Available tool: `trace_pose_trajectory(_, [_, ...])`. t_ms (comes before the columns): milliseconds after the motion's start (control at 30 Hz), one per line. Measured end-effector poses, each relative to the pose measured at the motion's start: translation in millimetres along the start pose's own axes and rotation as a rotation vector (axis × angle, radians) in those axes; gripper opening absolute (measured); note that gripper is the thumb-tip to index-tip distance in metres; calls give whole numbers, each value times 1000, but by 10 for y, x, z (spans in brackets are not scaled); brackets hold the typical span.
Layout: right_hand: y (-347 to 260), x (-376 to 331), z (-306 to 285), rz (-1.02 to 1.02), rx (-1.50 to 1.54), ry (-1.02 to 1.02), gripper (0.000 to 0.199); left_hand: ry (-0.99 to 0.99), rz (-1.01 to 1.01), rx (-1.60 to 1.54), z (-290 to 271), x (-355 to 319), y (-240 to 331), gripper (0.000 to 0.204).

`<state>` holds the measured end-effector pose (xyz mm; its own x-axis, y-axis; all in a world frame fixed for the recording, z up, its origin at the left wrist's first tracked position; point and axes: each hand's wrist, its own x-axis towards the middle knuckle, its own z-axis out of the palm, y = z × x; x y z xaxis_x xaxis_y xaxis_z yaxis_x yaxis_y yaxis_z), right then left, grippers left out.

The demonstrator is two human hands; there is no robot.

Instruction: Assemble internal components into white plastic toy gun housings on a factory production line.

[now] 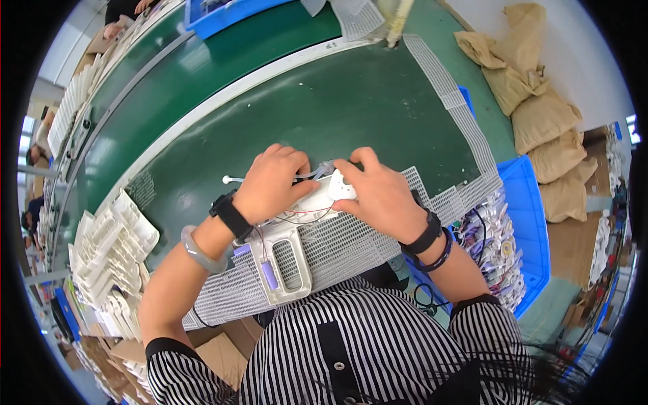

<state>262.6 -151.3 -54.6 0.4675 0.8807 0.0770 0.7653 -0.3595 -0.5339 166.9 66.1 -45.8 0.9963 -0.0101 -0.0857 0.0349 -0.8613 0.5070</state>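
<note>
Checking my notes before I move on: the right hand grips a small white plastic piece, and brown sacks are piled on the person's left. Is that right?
One thing is off: the brown sacks are piled on the person's right, not left, as the head view shows. The right hand does grip a small white plastic piece.

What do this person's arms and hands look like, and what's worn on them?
The left hand and right hand are ungloved. The left wrist has a black strap and, farther up, a grey band. The right has another black strap beside a thinner dark band. The sleeves are striped black and white, with black cuffs.
</note>
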Motion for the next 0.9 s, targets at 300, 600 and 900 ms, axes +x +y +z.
trace_pose_trajectory(300, [-118, -310, -42, 30, -60, 144, 64, 54, 82, -132, -16, -140, 163, 22])
trace_pose_trajectory(600, [-13, -343, -39, 87, 359, -28, 70, 102, 119, -43, 221, -168, 256, 24])
trace_pose_trajectory(900, [121, -253, -137, -43, 320, -139, 73, 204, -30, 37, 339, -96, 470, 13])
